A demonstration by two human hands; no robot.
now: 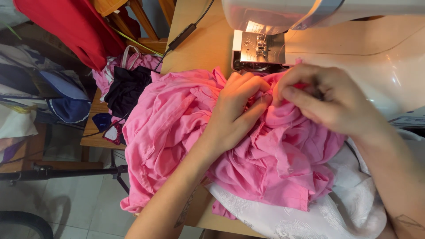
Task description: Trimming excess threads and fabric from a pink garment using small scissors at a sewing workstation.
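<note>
My left hand (237, 110) and right hand (325, 99) both pinch one fold of the crumpled pink cotton garment (177, 119) heaped on the wooden tabletop (199, 44), just short of the white sewing machine's metal needle plate (259, 46), which lies straight beyond my fingertips.

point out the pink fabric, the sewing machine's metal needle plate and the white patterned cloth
pink fabric (172, 115), head view, on its bunched left part
needle plate (259, 48), head view, on the plate's middle
white patterned cloth (310, 221), head view, on its lower fold
</note>
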